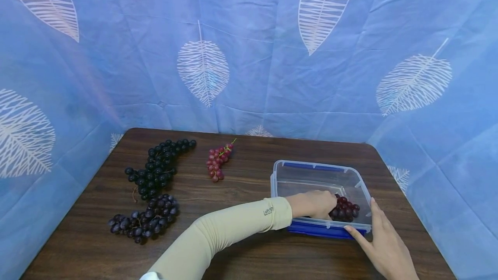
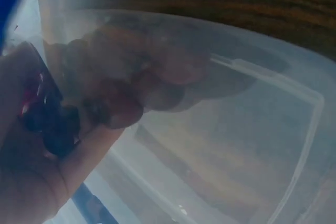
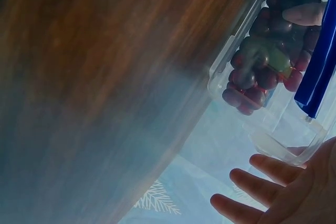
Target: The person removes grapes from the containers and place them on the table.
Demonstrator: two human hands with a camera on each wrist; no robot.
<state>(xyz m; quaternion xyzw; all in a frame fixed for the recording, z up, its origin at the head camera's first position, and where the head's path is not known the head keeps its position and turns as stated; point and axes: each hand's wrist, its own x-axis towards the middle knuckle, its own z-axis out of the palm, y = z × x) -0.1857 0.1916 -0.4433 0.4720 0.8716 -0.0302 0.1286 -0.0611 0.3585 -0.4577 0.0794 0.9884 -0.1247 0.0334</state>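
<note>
In the head view, a clear plastic container with blue latches stands at the right of the table. My left hand is inside it, fingers curled on a bunch of dark red grapes. The left wrist view shows some grapes against the palm; the fingertips are blurred behind the clear plastic. My right hand rests at the container's front right corner, thumb on the front edge and index finger along the right side. Its other fingers spread out straight in the right wrist view.
Left on the brown wooden table lie a bunch of black grapes and a dark purple bunch. A small pinkish-red bunch with a green stem lies near the back. A blue leaf-print cloth surrounds the table.
</note>
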